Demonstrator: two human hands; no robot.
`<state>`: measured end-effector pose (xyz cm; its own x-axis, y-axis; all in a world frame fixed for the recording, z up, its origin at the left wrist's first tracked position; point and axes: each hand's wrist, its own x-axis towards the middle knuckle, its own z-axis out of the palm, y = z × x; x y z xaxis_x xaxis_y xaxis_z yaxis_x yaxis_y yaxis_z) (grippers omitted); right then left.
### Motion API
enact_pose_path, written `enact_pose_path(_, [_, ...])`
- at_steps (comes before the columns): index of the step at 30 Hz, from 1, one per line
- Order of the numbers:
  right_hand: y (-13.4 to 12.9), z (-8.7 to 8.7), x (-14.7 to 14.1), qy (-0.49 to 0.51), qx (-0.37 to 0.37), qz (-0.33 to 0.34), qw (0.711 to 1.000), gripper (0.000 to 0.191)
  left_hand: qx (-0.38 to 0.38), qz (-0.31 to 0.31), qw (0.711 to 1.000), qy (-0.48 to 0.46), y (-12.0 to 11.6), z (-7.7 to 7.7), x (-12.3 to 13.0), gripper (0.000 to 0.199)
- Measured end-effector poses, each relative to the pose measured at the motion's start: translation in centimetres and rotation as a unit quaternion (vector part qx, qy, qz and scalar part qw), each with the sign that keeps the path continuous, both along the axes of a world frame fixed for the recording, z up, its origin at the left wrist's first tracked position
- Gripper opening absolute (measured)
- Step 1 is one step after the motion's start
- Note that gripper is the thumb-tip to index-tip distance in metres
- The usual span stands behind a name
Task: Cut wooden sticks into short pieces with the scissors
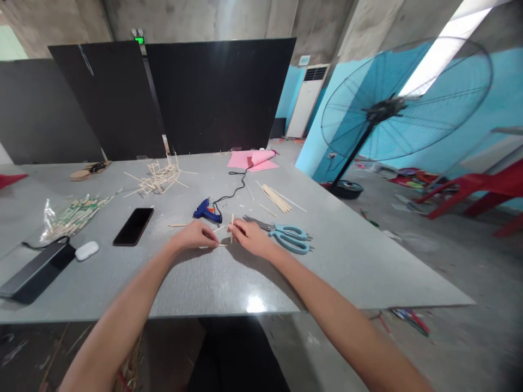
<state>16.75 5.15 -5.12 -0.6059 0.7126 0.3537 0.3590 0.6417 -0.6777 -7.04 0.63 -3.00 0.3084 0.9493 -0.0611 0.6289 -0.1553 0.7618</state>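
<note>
My left hand [195,236] is closed, thumb and fingers pinching a thin wooden stick [222,245] whose tip pokes out to the right, low over the table. A second short stick [219,228] shows between the hands; I cannot tell whether it is joined to the first. My right hand [254,238] is closed too, its fingertips on a wooden stick [232,222] held nearly upright. Just right of that hand lie blue-handled scissors [292,233], with a second pair overlapping them. A blue glue gun [207,210] rests behind both hands.
Loose sticks [275,197] lie at back right, and a tangle of joined sticks [159,177] stands at back left. A phone [133,226], a white earbud case [87,250], a black box [38,271] and bagged sticks [79,215] are on the left. Pink paper [253,159] lies behind.
</note>
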Motion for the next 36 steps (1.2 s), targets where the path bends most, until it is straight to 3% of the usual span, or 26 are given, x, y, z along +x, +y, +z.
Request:
enact_pose_path(4, [-0.15, 0.04, -0.08, -0.007, -0.003, 0.015, 1.000, 0.036, -0.041, 0.008, 0.999, 0.013, 0.80, 0.04, -0.24, 0.016])
enact_pose_path(16, [-0.42, -0.29, -0.44, -0.007, -0.018, 0.025, 0.999, 0.039, -0.047, 0.033, 0.998, 0.007, 0.43, 0.60, 0.17, 0.014])
enact_pose_path(36, [-0.59, 0.02, -0.49, -0.007, 0.002, 0.029, 1.000, 0.035, -0.057, 0.024, 0.998, 0.014, 0.89, -0.10, -0.33, 0.019])
